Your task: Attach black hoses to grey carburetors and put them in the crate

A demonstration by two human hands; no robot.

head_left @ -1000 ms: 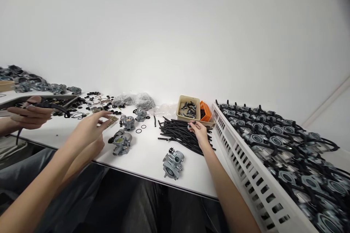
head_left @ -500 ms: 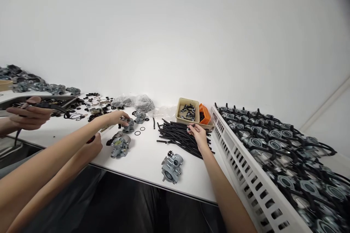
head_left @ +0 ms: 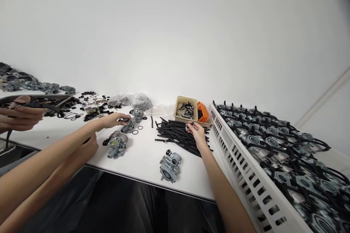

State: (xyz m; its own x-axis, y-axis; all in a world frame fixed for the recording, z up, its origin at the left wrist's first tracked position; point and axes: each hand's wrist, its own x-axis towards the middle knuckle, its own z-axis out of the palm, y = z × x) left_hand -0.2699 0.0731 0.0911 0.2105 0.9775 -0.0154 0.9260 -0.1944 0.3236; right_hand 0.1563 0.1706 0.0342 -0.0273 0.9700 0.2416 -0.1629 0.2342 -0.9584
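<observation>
My left hand reaches in from the lower left, its thumb and fingers closed on the near end of a grey metal carburetor. Another carburetor stands just behind that one, and a third lies nearer the table edge. Over the pile of black rubber tubes, my right hand pinches a small dark piece with a bit of metal on it. One more carburetor sits alone near the front edge.
A white crate full of carburetors with black hoses fills the right. Behind the tubes are a beige bin and an orange basket. At left, another person's hands work near a grey tray. Two black rings lie mid-table.
The whole view has shifted slightly, moving most things a little left. My left hand's fingers look straighter over the carburetor. My right hand keeps its pinch above the tubes.
</observation>
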